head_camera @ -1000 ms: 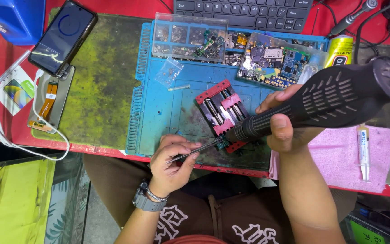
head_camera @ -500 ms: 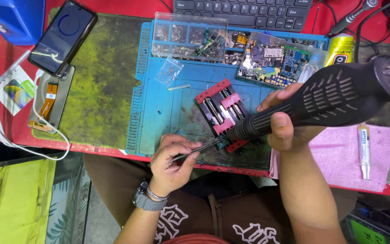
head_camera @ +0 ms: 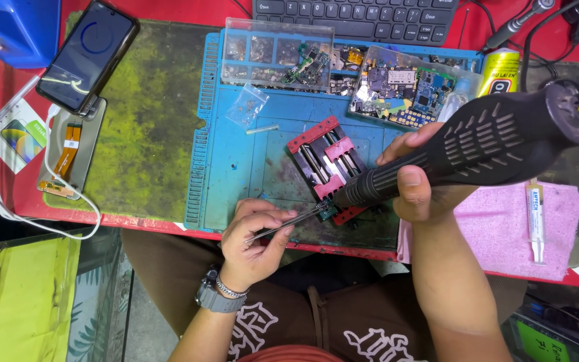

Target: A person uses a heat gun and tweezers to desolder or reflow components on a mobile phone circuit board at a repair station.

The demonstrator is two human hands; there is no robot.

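Red table (head_camera: 169,13), head view. On it lies a stained green mat (head_camera: 142,134), with a blue silicone repair mat (head_camera: 236,167) to its right.

Far edge: black keyboard (head_camera: 356,17). Just near of it, a clear parts tray (head_camera: 276,53) and loose phone circuit boards (head_camera: 403,90) on the far strip of the blue mat.

Right hand (head_camera: 423,184): fingers wrapped fully around a large black hot-air handpiece (head_camera: 484,144). The vented body runs off to the far right; the nozzle slopes down-left, its tip at the near corner of a red board-holding fixture (head_camera: 326,167) in the middle of the blue mat.

Left hand (head_camera: 256,234): at the near edge of the blue mat, wristwatch (head_camera: 210,295) on the wrist. Thumb and fingers pinched closed on metal tweezers (head_camera: 286,224); tips point right, meeting a small circuit board (head_camera: 326,211) at the fixture's near corner, just under the nozzle. Cannot tell whether the tips grip the board.

Far left: smartphone (head_camera: 88,53) leaning on a second device with an orange flex cable (head_camera: 68,144); white cable (head_camera: 8,208) loops near it.

Right: pink cloth (head_camera: 504,228) carrying a small syringe (head_camera: 536,221); yellow can (head_camera: 500,70) far of the handpiece.

Small clear bag (head_camera: 246,104) lies left of the fixture.
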